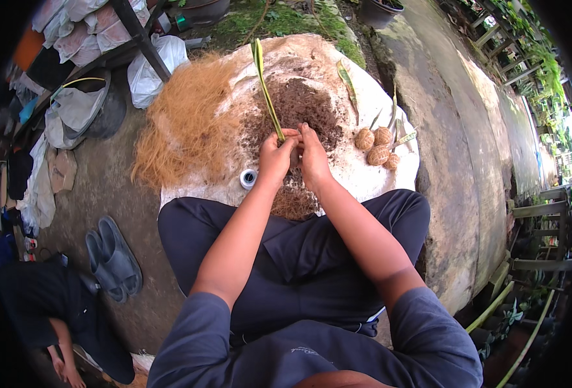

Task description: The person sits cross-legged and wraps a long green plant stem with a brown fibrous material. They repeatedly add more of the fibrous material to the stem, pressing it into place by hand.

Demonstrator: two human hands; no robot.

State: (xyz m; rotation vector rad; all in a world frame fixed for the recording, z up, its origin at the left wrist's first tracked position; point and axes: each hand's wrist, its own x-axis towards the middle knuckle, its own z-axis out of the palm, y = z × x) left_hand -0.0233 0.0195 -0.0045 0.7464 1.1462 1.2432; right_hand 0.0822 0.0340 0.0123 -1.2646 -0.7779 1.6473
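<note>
My left hand is closed around the base of a long snake plant leaf, which stands up and away with yellow-edged green blades. Close beside it, my right hand has its fingertips near those of the left; a dark lump shows between the palms, and whether the right hand grips it is unclear. Beyond both hands lies a heap of dark soil on a white woven sack. Several wrapped fibre balls with leaves rest at the right. A loose variegated leaf lies above them.
Orange-brown coconut fibre covers the sack's left side. A white spool sits by my left forearm, and more fibre lies near my lap. Grey slides are on the floor at left, near another person. Black plant pots stand beyond the sack.
</note>
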